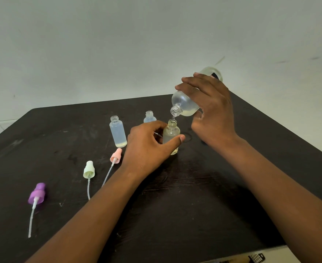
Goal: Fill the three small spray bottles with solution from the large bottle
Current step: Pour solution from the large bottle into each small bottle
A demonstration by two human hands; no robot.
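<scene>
My right hand (211,109) grips the large clear bottle (184,103), tilted mouth-down to the left, with pale yellowish solution near its neck. A thin stream drops from its mouth into an open small yellowish bottle (171,131), which my left hand (148,149) holds upright on the dark table. To the left stands an open small bottle (118,132) with a little yellowish liquid at its bottom. A bluish small bottle (149,117), also open, stands behind my left hand, its lower part hidden.
Three spray caps with dip tubes lie on the black table (194,205): pink (116,156) by my left wrist, pale green (89,169) left of it, purple (37,193) at the near left. A dark object (257,258) shows beyond the table's front edge.
</scene>
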